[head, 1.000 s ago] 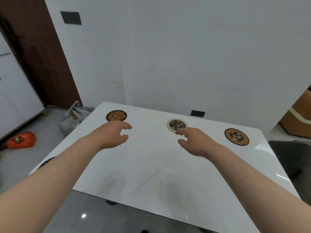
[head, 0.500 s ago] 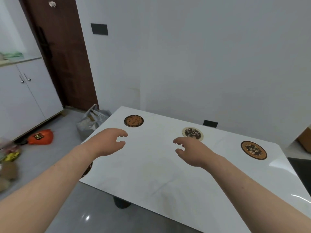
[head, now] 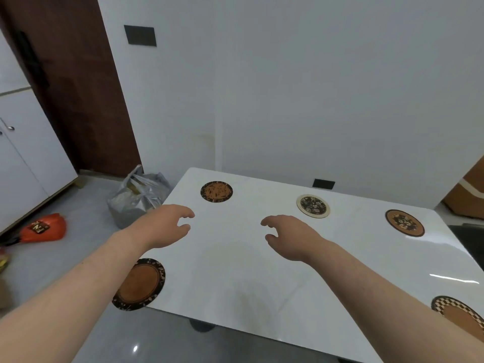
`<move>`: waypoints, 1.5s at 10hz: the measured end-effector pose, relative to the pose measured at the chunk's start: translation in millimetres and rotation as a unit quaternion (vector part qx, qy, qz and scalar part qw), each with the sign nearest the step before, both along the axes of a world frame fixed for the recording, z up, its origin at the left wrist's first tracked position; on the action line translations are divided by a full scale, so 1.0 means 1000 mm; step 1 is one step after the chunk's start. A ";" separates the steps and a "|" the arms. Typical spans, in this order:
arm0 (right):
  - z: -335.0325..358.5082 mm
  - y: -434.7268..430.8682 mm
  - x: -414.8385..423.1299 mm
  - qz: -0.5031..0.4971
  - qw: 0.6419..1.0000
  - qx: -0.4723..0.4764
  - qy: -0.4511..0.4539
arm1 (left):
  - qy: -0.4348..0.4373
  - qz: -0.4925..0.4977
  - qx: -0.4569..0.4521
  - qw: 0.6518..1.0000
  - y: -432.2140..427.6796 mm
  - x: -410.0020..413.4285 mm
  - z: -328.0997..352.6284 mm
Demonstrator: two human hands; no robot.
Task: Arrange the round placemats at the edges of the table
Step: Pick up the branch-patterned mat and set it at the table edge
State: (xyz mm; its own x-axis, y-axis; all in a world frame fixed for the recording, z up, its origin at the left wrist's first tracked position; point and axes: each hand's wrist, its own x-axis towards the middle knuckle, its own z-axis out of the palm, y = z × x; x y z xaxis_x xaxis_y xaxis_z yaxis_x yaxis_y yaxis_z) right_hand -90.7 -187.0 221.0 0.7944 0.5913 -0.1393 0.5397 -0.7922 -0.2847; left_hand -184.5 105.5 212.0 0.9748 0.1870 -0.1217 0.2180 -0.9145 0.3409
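Several round placemats lie near the edges of the white table [head: 235, 279]. An orange-brown mat [head: 216, 191], a cream-rimmed floral mat [head: 313, 206] and a brown floral mat [head: 404, 222] sit along the far edge. A large brown mat with a dark rim [head: 142, 284] lies at the near left corner, partly under my left forearm. A checker-rimmed mat [head: 457, 314] shows at the near right, partly hidden by my right arm. My left hand [head: 167, 226] and my right hand [head: 289, 235] hover over the table's middle, fingers apart, holding nothing.
A grey plastic bag [head: 137, 196] stands on the floor by the table's far left corner. An orange packet [head: 43, 227] lies on the floor at left, near white cabinets [head: 28, 155]. A cardboard box [head: 466, 192] stands at the right, a white wall behind the table.
Both hands have drawn back from the far mats toward the table's middle. The view has pulled back, bringing the near left and near right mats into sight.
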 end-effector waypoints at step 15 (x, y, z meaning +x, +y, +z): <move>-0.067 0.167 0.174 -0.082 0.995 -0.014 0.050 | 0.052 -0.080 -0.020 0.995 0.167 0.218 -0.072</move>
State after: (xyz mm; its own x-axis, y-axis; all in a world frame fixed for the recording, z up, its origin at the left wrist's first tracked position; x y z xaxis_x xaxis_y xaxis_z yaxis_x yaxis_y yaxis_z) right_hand 83.1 -20.0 154.2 0.8609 0.4501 -0.2369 0.3731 -0.8754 -0.3073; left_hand 33.5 272.1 140.3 0.9735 0.0244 -0.2274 0.1073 -0.9267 0.3601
